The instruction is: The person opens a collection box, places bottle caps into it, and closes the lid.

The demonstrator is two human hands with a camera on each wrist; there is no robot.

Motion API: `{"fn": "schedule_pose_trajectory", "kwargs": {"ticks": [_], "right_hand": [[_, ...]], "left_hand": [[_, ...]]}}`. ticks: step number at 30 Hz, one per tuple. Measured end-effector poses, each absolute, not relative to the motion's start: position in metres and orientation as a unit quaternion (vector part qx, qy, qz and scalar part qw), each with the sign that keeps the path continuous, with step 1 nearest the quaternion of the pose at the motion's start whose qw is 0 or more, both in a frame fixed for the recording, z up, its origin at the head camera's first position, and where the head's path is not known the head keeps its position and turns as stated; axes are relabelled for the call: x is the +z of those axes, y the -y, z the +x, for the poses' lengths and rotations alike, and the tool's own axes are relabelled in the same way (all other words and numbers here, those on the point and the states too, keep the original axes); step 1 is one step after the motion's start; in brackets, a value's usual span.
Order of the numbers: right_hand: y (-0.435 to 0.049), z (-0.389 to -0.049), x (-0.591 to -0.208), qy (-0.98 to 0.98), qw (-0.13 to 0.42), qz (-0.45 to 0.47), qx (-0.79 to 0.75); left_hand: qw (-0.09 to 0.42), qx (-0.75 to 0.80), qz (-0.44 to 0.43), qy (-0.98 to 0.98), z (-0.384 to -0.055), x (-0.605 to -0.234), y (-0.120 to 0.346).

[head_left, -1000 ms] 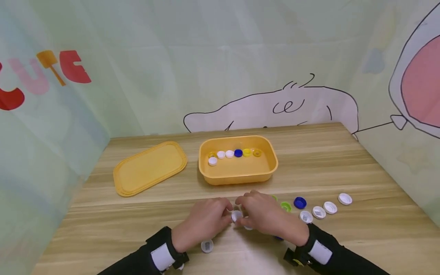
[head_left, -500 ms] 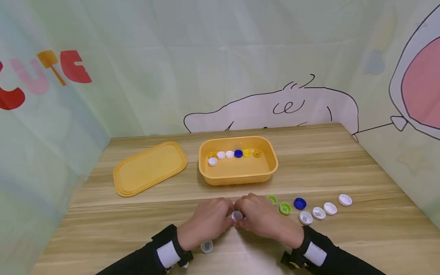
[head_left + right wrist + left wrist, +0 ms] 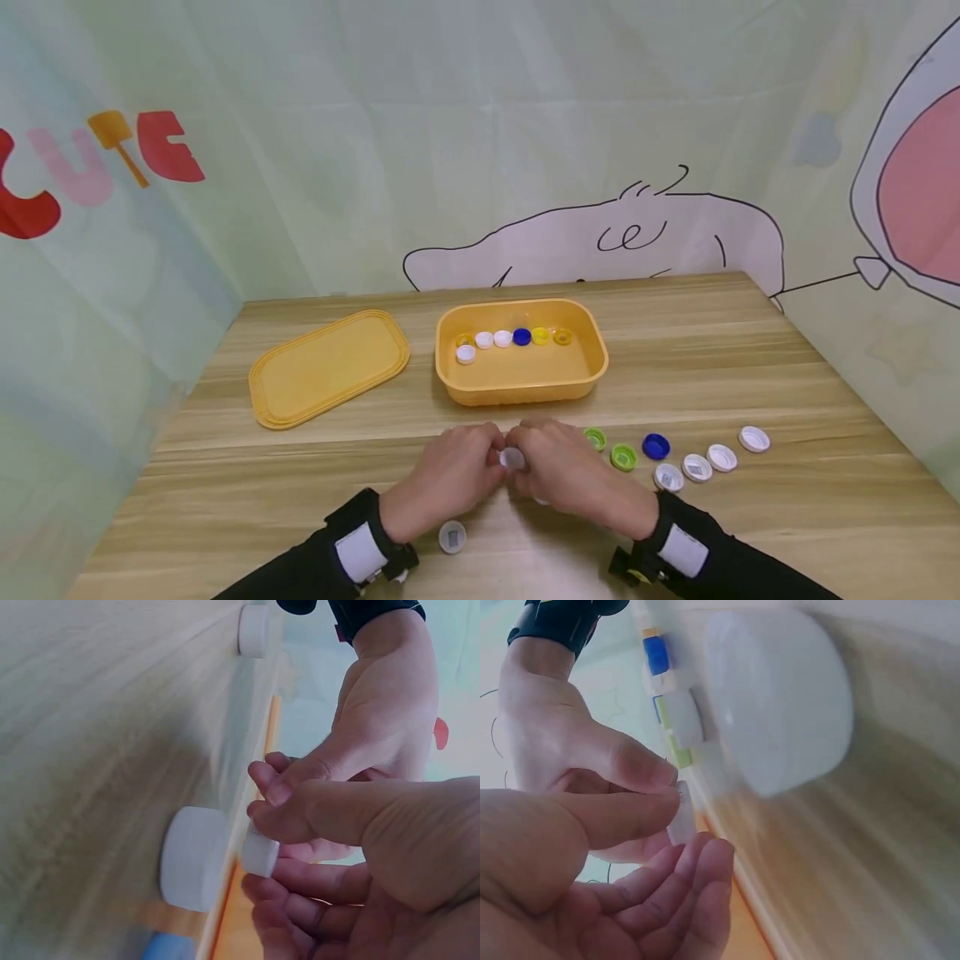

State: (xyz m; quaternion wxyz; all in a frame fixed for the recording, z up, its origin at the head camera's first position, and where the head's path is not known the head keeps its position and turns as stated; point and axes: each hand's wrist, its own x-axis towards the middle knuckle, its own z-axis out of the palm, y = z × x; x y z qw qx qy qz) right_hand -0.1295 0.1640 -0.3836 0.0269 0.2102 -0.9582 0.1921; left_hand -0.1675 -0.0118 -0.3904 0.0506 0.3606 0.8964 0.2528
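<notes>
In the head view my left hand (image 3: 456, 468) and right hand (image 3: 568, 468) meet over the table, both pinching one white bottle cap (image 3: 512, 458) between thumbs and fingers. The left wrist view shows this cap (image 3: 681, 817) edge-on, with both thumbs against it. From the right wrist the held cap (image 3: 260, 851) appears raised off the tabletop. Another white cap (image 3: 193, 859) lies on the table close by, mostly hidden under my right hand in the head view. Near my left wrist lies a further white cap (image 3: 452, 537).
Behind the hands stands a yellow tray (image 3: 517, 390) with several caps along its far side and one white cap in front. Its yellow lid (image 3: 328, 368) lies left. On the right are green caps (image 3: 623, 457), a blue cap (image 3: 656, 447) and several white caps (image 3: 722, 457).
My right hand has closed in towards the left and now also pinches the white cap. Most recently, both hands have shifted the cap slightly away from me. The tray's contents look the same.
</notes>
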Motion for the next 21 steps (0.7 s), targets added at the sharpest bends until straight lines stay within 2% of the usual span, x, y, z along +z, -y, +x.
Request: {"fn": "schedule_pose_trajectory", "kwargs": {"ticks": [9, 21], "right_hand": [[-0.162, -0.132, -0.37, 0.949, 0.078, 0.214, 0.218], [-0.162, -0.154, -0.351, 0.921, 0.138, 0.201, 0.303]], "left_hand": [[0.033, 0.291, 0.34, -0.894, -0.176, -0.373, 0.016], [-0.009, 0.31, 0.31, -0.899, -0.196, -0.342, 0.011]]}}
